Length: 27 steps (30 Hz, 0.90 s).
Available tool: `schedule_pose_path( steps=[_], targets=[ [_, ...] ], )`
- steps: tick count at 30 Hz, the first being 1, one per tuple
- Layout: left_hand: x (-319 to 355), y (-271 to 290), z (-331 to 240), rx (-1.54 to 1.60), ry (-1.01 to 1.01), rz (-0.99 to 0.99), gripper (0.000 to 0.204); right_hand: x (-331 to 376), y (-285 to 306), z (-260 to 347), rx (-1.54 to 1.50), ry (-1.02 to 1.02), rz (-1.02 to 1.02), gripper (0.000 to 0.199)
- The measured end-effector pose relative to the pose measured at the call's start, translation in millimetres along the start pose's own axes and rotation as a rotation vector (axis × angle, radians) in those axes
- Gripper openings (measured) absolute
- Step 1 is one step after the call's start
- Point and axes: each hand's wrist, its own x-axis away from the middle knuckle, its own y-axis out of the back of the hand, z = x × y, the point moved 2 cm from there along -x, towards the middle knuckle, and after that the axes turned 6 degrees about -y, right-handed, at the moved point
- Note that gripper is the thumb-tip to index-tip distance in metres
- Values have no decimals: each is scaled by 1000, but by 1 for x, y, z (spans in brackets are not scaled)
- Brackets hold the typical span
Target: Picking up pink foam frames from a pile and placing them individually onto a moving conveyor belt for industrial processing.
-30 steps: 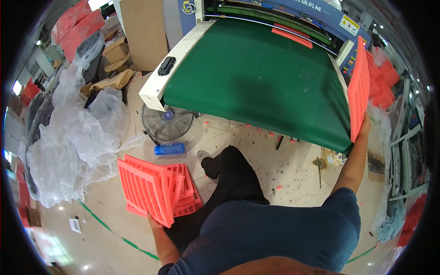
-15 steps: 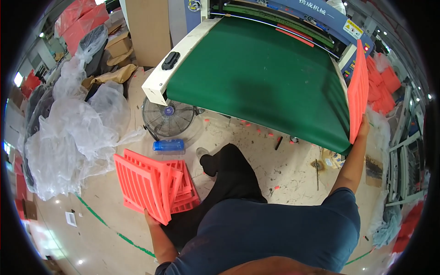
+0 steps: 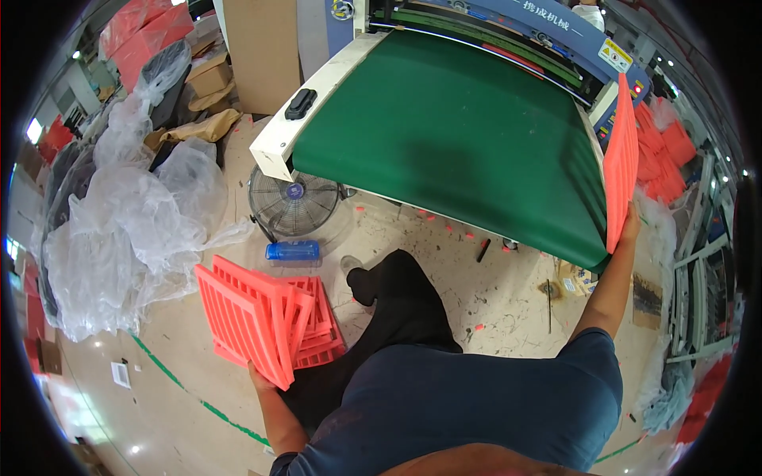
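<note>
My left hand (image 3: 263, 378) is closed on the lower edge of a coral-red slotted foam sheet (image 3: 238, 321). That sheet leans with others against a pile of slotted foam pieces (image 3: 323, 333) beside my leg. Out to the right, my right hand (image 3: 629, 227) grips the lower end of another slotted foam sheet (image 3: 621, 163), held on edge at the right side of the green conveyor belt (image 3: 444, 119). The fingers of both hands are partly hidden by the foam. At the belt's far end, a red foam piece (image 3: 512, 57) lies mostly under the blue machine (image 3: 524, 20).
A black fan (image 3: 294, 202) and a blue bottle (image 3: 292, 251) are on the floor below the belt's left corner. Clear plastic wrap (image 3: 119, 246) heaps at the left. More red foam (image 3: 663, 155) and a metal rack (image 3: 698, 270) stand at the right. Foam scraps litter the floor.
The red piece at the belt's far end has gone further in under the machine. Both hands keep their grips, almost in place, and the view has shifted slightly.
</note>
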Motion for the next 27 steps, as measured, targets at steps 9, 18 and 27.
schedule_pose_path(
  steps=[9, 18, 27],
  targets=[
    [0, 2, 2, -17, -5, 13, 71, -23, 12, -11, -5, 39, 29, 44],
    [-1, 14, -4, -28, -21, -62, 68, -13, 2, -12, 10, 1, 19, 49],
    [-4, 12, 0, 0, -23, -38, 65, -19, 6, -15, -71, -32, 116, 49]
  ],
)
